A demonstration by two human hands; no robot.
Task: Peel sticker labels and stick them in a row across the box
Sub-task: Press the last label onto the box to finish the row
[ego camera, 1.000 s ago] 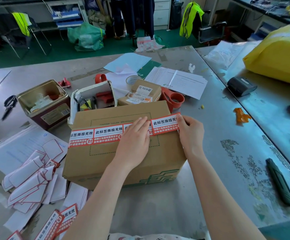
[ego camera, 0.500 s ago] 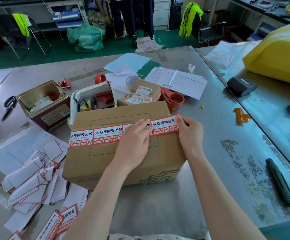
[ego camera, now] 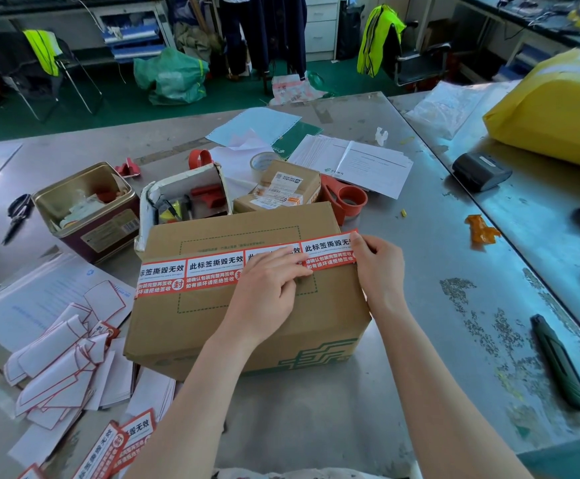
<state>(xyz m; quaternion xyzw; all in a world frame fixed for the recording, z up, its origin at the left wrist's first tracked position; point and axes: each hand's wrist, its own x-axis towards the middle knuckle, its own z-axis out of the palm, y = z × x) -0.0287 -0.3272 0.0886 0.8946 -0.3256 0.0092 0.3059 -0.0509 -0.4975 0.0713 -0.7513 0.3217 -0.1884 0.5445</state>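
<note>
A brown cardboard box (ego camera: 247,233) stands in the middle of the metal table. A row of red-and-white sticker labels (ego camera: 209,269) runs across its top from the left edge. The rightmost label (ego camera: 326,253) reaches the box's right edge. My left hand (ego camera: 267,288) lies flat on the row, fingers pressing the seam between the last two labels. My right hand (ego camera: 376,267) pinches the right end of the last label at the box's right edge. Unpeeled labels (ego camera: 122,440) lie at the near left.
Peeled white backing papers (ego camera: 60,361) pile at the left. Behind the box are a tin (ego camera: 84,209), an open white box (ego camera: 184,195), a small parcel (ego camera: 281,188) and red tape dispensers (ego camera: 347,198). A green utility knife (ego camera: 558,361) lies at the right.
My left hand's fingers have slid a little rightward along the label row. My right hand stays at the label's right end.
</note>
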